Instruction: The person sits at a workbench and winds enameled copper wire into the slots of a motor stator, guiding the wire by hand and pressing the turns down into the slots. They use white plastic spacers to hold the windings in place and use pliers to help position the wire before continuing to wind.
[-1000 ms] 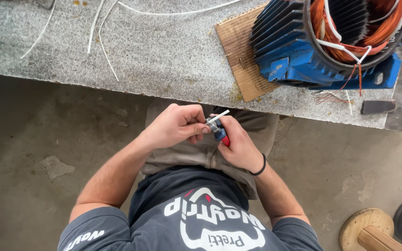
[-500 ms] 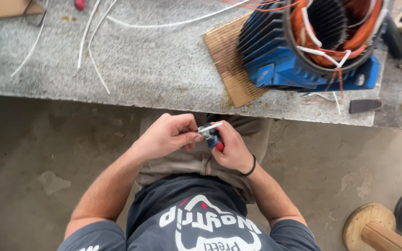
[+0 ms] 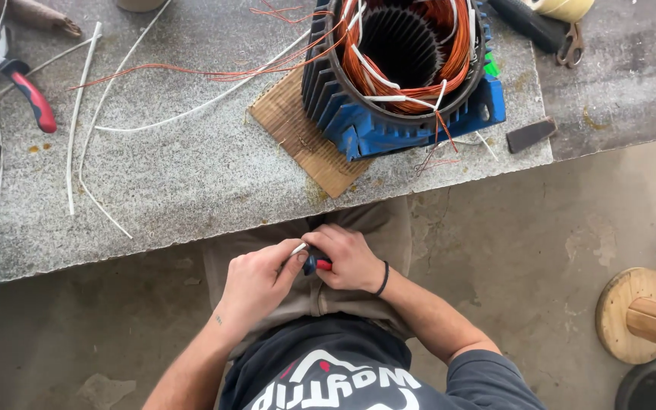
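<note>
Both hands meet over my lap, just below the edge of the stone workbench [image 3: 191, 175]. My right hand [image 3: 347, 258] is closed around a small tool with a red and blue handle [image 3: 317, 264]. My left hand [image 3: 256, 281] pinches a short white sleeve piece [image 3: 298, 248] right at the tool's tip. On the bench ahead stands a blue finned motor stator [image 3: 396, 68] with copper windings, resting on a piece of cardboard [image 3: 301, 140].
Long white sleeves [image 3: 77, 121] and loose copper wires [image 3: 191, 72] lie across the bench. Red-handled pliers [image 3: 17, 76] sit at the far left. A dark flat piece [image 3: 531, 134] lies near the bench edge. A wooden spool [image 3: 639, 315] stands on the floor at right.
The view has shifted so the bench and stator sit more to the left and fuller in view. My hands stay together on the tool and the sleeve, slightly lower over my lap.
</note>
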